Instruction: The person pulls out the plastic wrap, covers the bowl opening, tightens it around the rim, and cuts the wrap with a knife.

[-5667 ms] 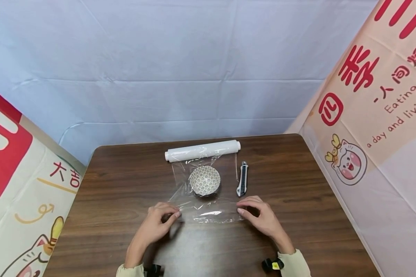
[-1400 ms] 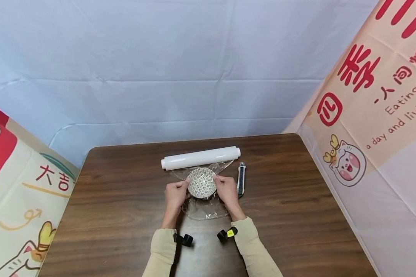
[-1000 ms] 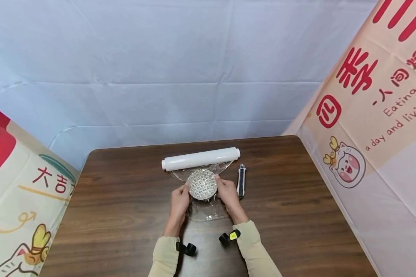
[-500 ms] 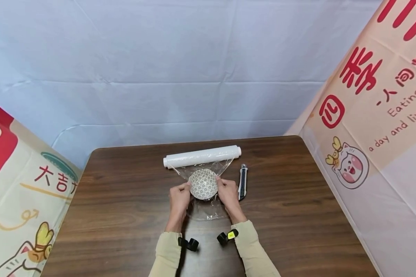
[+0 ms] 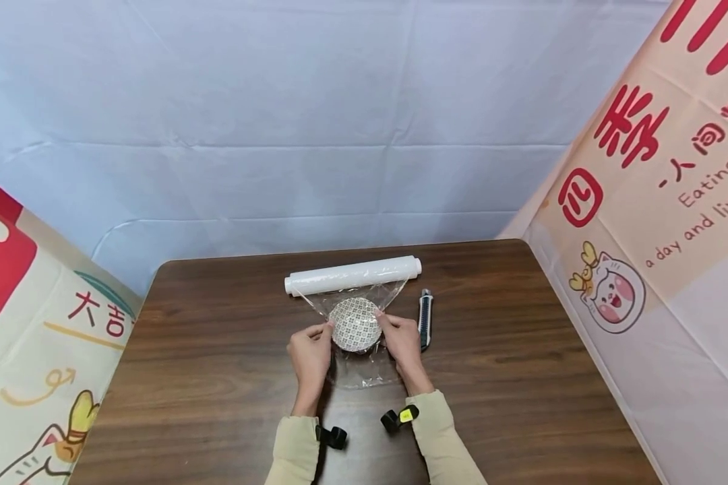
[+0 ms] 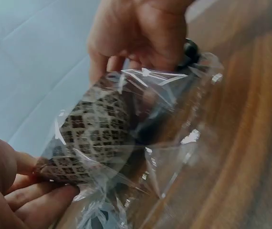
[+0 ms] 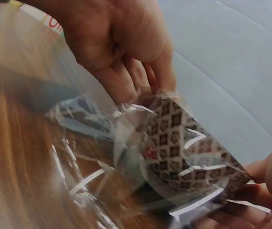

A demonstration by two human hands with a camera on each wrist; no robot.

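A small patterned bowl (image 5: pixel 355 325) stands in the middle of the table under clear cling film (image 5: pixel 367 370). The film runs back from it to a white cling film roll (image 5: pixel 353 275) and spreads loosely in front. At the bowl's left rim my left hand (image 5: pixel 311 353) pinches the film between thumb and fingers. Opposite it, my right hand (image 5: pixel 402 343) pinches the film at the right rim. Wrinkled film over the bowl's diamond-patterned wall (image 6: pixel 98 129) fills the left wrist view, with fingertips right at the rim. Film also covers that wall (image 7: pixel 179 148) in the right wrist view.
A utility knife (image 5: pixel 425 319) lies just right of my right hand. The brown wooden table (image 5: pixel 218 377) ends at a pale cloth wall (image 5: pixel 249 135). Printed banners stand along the left and right sides.
Earlier, both hands held the film's front edge, wide apart. They then came in to the bowl's sides, and the film gathered round it. Lately the left hand has shifted slightly outward.
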